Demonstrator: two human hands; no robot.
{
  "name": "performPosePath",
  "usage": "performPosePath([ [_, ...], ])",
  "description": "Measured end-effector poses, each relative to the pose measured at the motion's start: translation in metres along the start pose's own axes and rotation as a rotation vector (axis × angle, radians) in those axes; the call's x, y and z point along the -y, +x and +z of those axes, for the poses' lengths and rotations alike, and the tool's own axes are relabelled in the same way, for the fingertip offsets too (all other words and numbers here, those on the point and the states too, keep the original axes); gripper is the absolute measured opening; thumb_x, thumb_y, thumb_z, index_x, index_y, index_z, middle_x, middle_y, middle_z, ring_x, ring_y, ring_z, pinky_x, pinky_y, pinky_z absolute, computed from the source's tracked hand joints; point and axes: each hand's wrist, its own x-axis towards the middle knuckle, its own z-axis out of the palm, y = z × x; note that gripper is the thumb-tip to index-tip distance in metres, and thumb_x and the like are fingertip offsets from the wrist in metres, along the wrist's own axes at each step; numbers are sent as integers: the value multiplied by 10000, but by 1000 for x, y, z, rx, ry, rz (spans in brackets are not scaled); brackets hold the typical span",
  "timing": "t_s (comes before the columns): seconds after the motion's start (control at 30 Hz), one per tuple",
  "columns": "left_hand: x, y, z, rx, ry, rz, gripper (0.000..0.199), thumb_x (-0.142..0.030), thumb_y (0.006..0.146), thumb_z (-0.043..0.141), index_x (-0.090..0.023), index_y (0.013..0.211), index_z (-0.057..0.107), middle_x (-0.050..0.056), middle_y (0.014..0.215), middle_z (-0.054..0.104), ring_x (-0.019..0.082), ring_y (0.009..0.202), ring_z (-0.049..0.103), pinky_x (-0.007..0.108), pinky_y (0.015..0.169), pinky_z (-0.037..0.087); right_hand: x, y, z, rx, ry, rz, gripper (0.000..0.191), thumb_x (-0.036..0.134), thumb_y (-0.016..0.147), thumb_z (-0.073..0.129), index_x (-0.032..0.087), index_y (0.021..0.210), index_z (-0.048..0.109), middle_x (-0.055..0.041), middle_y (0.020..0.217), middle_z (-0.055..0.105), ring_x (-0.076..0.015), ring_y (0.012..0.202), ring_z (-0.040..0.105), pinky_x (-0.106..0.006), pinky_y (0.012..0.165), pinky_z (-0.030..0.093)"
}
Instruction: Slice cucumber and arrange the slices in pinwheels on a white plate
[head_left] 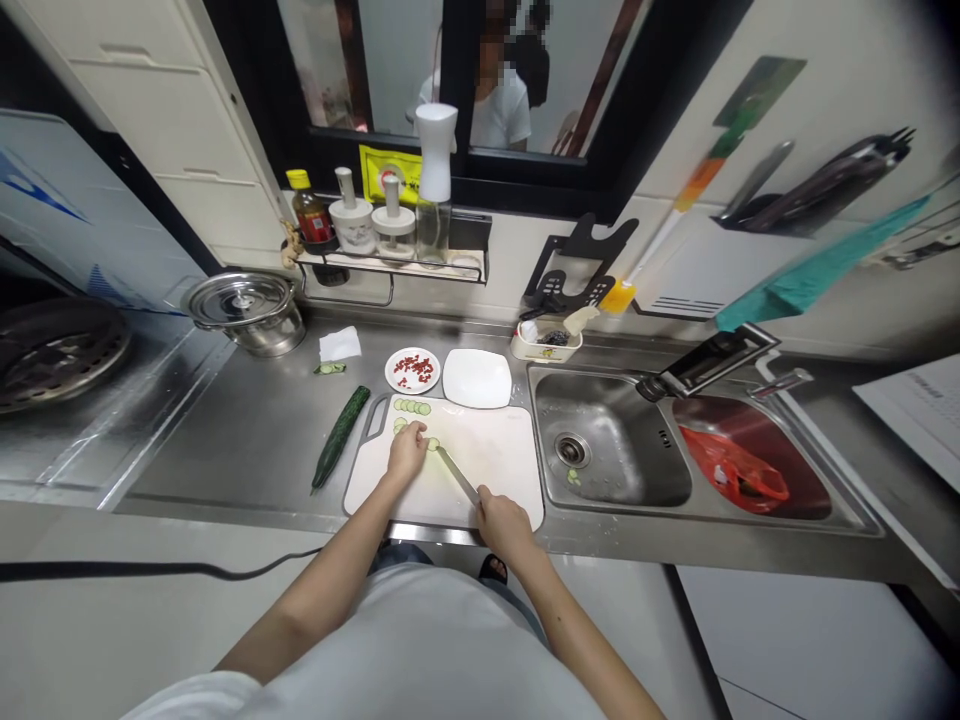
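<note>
On the white cutting board (495, 465), my right hand (506, 522) grips a knife (457, 474) by its handle. The blade points up and left, and a pale green cucumber slice (433, 444) is at its tip. My left hand (407, 453) rests on the board just left of that slice, its fingers curled in; anything beneath them is hidden. Beyond this hand, a row of cucumber slices (412, 406) lies along the board's far edge, with another slice (400, 426) nearer. A whole dark green cucumber (341, 437) lies on the counter left of the board.
Behind the board are a plate of chopped red pieces (412, 370) and a white plate (478, 378). A steel sink (622, 460) adjoins on the right, with a red plastic bag (735, 475) in its second basin. A lidded pot (247, 310) stands left; seasonings fill a wall rack (397, 262).
</note>
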Motion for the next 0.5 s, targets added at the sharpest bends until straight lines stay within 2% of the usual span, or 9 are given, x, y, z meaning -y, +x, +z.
performPosePath([
  [0.3,3,3,1,27,10,-6,235,-88,809,507,-159,968,665,83,956,679,196,903,615,306,854,463,5,5,0,25,12,-14,364,104,915,340,147,1234,509,-163,995,689,-242,976,659,-299,728,435],
  [0.5,2,6,1,46,25,-27,229,-86,803,501,-160,943,667,73,941,680,190,889,614,298,847,462,9,8,-9,66,-9,-27,350,99,906,360,161,1220,500,-154,1023,685,-238,980,665,-291,711,445],
])
